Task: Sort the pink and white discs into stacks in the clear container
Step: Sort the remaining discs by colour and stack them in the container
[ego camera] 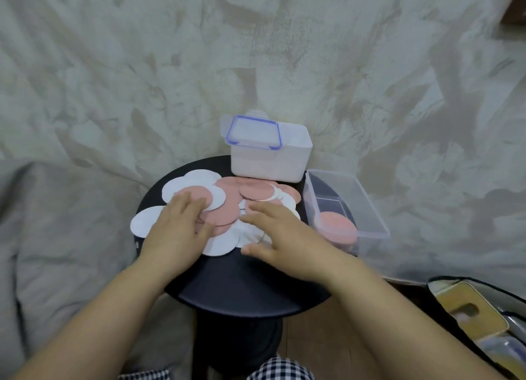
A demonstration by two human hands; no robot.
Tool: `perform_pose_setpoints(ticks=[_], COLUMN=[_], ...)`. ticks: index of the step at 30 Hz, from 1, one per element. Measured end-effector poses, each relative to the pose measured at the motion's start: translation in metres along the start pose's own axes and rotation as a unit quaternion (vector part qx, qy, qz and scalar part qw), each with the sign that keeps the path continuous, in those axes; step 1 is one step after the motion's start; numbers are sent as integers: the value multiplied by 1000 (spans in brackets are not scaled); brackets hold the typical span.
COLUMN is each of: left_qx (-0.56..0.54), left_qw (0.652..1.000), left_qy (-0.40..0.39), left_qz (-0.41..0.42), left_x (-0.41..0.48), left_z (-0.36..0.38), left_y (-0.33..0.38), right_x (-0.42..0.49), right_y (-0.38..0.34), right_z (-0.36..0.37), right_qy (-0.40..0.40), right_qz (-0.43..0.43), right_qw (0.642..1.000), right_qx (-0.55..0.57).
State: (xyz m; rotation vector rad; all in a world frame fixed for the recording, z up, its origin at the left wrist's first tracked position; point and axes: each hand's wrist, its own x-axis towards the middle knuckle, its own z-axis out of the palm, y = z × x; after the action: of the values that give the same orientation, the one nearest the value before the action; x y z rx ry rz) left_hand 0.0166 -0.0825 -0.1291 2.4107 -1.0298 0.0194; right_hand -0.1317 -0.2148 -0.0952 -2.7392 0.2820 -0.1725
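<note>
1. Round black table (pixel 242 288) carries mixed pink and white discs (pixel 227 209), spread out for picking.
2. Left hand (pixel 182 220) and right hand (pixel 273 231): grip apart, fingers flat on discs.
3. Clear container (pixel 367 197), at right, holds pink stack (pixel 337 227).

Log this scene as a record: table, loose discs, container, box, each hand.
table: round, black
loose discs: pink and white, mixed in one overlapping pile
container: clear, open, at the table's right edge
pink stack: pink discs in the container's near end; no white ones seen inside
box: white, behind the pile, blue-rimmed lid lying on top
left hand: fingers flat on a pink disc in the pile
right hand: fingers straight and spread over the pile's right side
</note>
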Motion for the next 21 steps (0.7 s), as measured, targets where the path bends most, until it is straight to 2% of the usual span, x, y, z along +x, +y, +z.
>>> perform_pose_setpoints(ticks=[3,5,10,13,15,18,21], left_qx=[27,4,-43,-63,-21,9,22], left_qw=[999,998,981,977,981,985,976], left_qy=[-18,-10,30,47,38,-38,-53], left_qz=[35,65,186,198,189,168,212], left_x=[-5,-11,-34,-45,-49,-51,-60], left_z=[3,4,5,6,7,5,4], left_y=[-3,-2,-4,-5,-5,-2,-1], right_x=[-1,-3,-13,-20,-22,-22,-30], right_y=[0,2,1,3,2,4,5], right_z=[24,32,36,37,36,35,37], right_qy=[-25,-13,87,153,144,87,110], right_qz=[62,76,1,5,33,50,36], right_qw=[993,991,995,987,988,992,990], right_qx=[-96,-112,-54,-45,-48,-81,-80])
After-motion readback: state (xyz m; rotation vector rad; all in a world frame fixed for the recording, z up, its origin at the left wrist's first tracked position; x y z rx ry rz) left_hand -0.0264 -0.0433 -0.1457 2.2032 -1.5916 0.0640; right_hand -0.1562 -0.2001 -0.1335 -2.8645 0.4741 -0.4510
